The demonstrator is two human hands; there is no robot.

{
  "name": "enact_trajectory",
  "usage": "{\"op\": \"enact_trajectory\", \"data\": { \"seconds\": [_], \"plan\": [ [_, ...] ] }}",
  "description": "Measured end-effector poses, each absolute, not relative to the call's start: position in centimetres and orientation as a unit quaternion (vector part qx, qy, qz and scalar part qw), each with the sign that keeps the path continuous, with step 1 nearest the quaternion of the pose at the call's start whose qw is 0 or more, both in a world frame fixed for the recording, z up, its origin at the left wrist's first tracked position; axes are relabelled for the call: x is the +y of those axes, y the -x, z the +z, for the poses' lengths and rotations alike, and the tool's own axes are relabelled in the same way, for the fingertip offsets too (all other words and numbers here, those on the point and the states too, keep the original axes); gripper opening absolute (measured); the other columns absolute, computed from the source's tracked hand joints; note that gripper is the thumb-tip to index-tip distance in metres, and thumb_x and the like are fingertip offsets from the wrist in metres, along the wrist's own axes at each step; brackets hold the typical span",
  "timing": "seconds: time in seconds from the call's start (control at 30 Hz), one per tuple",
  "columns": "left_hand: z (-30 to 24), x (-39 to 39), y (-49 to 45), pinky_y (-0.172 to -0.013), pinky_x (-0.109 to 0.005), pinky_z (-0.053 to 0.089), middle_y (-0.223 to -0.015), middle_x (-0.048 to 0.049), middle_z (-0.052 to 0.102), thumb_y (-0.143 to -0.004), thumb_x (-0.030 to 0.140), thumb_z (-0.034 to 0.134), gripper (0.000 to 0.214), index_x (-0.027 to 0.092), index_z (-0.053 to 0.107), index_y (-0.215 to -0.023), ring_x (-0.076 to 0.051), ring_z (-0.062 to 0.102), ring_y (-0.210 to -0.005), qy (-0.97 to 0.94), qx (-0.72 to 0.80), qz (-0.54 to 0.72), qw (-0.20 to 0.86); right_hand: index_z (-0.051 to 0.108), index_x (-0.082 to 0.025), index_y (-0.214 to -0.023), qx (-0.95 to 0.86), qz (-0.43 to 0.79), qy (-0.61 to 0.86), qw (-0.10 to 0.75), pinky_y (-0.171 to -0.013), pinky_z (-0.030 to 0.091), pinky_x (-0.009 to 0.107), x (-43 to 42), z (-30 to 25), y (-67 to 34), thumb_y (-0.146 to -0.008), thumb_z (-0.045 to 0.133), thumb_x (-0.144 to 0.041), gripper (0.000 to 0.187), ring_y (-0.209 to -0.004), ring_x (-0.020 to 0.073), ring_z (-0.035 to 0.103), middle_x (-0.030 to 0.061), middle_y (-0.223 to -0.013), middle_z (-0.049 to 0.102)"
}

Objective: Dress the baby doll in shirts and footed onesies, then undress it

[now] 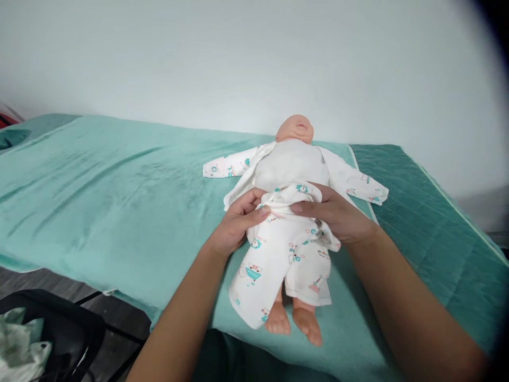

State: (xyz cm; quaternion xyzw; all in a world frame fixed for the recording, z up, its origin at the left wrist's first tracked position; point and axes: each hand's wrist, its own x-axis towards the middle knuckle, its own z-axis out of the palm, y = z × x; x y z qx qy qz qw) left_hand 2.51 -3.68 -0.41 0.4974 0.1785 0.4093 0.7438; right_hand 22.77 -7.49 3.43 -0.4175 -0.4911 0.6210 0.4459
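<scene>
Left hand (240, 220) and right hand (338, 212) each pinch the gathered upper edge of a printed white garment (274, 254) laid over the belly and legs of a doll (288, 130). Coloured lettering (324, 253) on one leg is too small to read. Around these, a printed jacket (230, 165) lies spread; a green blanket (119, 201) stretches beneath.

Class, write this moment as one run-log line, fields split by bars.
left hand: pinching printed white garment | right hand: pinching same garment | doll: lying face-up, feet toward camera | sheet: teal, beneath doll
</scene>
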Motion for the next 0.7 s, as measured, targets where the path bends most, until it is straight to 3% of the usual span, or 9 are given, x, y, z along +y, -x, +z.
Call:
{"op": "enact_trajectory", "data": {
  "seconds": [0.1, 0.23, 0.37, 0.7],
  "plan": [
    [-0.4, -3.7, -2.5, -0.058, -0.020, 0.043, -0.079, -0.0004, 0.062, -0.080, 0.033, 0.073, 0.023, 0.017, 0.063, -0.093, -0.010, 0.057, -0.065, -0.493, 0.177, 0.415, 0.744, 0.069, -0.018, -0.104, -0.538, 0.612, 0.400, 0.420, -0.064, 0.049, 0.025, -7.5, 4.1, -22.5, -0.077, 0.077, -0.030, 0.030, -0.077, 0.0156, 0.063, 0.0022, -0.091, 0.070],
    [-0.4, -3.8, -2.5, -0.056, -0.020, 0.043, -0.078, -0.0006, 0.063, -0.080, 0.034, 0.072, 0.022, 0.017, 0.062, -0.091, -0.011, 0.057, -0.062, -0.487, 0.171, 0.424, 0.745, 0.069, -0.019, -0.108, -0.621, 0.599, 0.389, 0.323, -0.070, 0.050, 0.028, -7.3, 4.9, -22.4, -0.073, 0.080, -0.030, 0.039, -0.085, 0.0194, 0.063, 0.0022, -0.094, 0.070],
    [-0.5, -3.7, -2.4, -0.058, -0.021, 0.044, -0.079, -0.0009, 0.064, -0.079, 0.033, 0.074, 0.023, 0.018, 0.063, -0.092, -0.011, 0.058, -0.064, -0.489, 0.176, 0.419, 0.745, 0.071, -0.020, -0.099, -0.649, 0.581, 0.417, 0.258, -0.070, 0.049, 0.030, -7.4, 5.1, -22.4, -0.075, 0.077, -0.036, 0.030, -0.083, 0.0203, 0.063, 0.0021, -0.093, 0.071],
    [-0.5, -3.7, -2.4, -0.057, -0.020, 0.040, -0.077, 0.0001, 0.061, -0.074, 0.038, 0.079, 0.032, 0.019, 0.064, -0.096, -0.010, 0.054, -0.062, -0.521, 0.179, 0.411, 0.726, 0.071, -0.016, -0.094, -0.534, 0.648, 0.398, 0.369, -0.062, 0.046, 0.026, -7.4, 3.6, -23.1, -0.075, 0.079, -0.036, 0.028, -0.068, 0.0143, 0.060, 0.0012, -0.079, 0.068]
  ]
}}
